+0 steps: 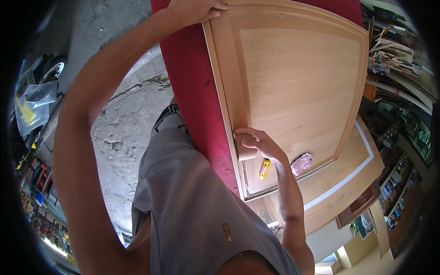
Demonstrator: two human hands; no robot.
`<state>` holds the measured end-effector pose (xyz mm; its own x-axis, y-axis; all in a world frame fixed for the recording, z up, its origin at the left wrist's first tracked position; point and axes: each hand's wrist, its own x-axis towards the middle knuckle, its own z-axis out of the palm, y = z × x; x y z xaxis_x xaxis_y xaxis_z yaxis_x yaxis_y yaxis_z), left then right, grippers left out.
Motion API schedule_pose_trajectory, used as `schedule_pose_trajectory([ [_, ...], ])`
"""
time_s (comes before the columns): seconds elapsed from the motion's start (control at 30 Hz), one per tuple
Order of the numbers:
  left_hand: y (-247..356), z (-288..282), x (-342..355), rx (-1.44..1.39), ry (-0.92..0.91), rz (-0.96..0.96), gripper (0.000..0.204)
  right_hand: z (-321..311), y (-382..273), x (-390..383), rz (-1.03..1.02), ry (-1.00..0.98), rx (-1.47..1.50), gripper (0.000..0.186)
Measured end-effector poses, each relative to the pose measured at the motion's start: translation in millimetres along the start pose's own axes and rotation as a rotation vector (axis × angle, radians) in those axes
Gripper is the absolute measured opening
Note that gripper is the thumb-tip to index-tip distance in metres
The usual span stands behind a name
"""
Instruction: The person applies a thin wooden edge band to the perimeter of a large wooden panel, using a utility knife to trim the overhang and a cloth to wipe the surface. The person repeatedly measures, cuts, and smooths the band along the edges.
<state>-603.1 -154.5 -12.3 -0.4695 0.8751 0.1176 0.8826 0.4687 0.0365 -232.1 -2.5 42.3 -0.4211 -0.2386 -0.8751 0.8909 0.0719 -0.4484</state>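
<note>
A large light-brown wooden panel with a raised frame lies on a red-covered surface in front of me. My left hand reaches to its far left corner, fingertips apart and resting on the frame; the picture's top edge cuts part of it off. Closer to me, my right hand is closed around a piece of thin brown wood strip at the left frame edge, fingers over it and thumb on its face. Just below that hand lie a small yellow packet and a crumpled pink plastic bag.
Another wooden panel with a white stripe stands near right. Wood offcuts are piled at the far right, beside loaded shelves. A bagged yellow item and a wheel are left, across the cracked concrete floor.
</note>
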Motion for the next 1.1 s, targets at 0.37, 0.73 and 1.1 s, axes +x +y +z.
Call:
schedule_pose_trajectory([
  [0.37, 10.6, -9.2, 7.7, -0.158, -0.176, -0.190, 0.039, -16.3, 27.6, 34.8, 0.104, -0.143, 0.374, 0.036],
  [0.73, 12.4, -17.1, 10.3, -0.135, -0.118, -0.178, 0.020, -11.4, 24.3, 32.4, 0.198, -0.008, 0.230, 0.027],
  [1.1, 18.2, -7.1, -12.2, -0.196, -0.133, 0.194, 0.042, -6.8, 10.5, 41.1, 0.320, 0.015, 0.352, 0.037],
])
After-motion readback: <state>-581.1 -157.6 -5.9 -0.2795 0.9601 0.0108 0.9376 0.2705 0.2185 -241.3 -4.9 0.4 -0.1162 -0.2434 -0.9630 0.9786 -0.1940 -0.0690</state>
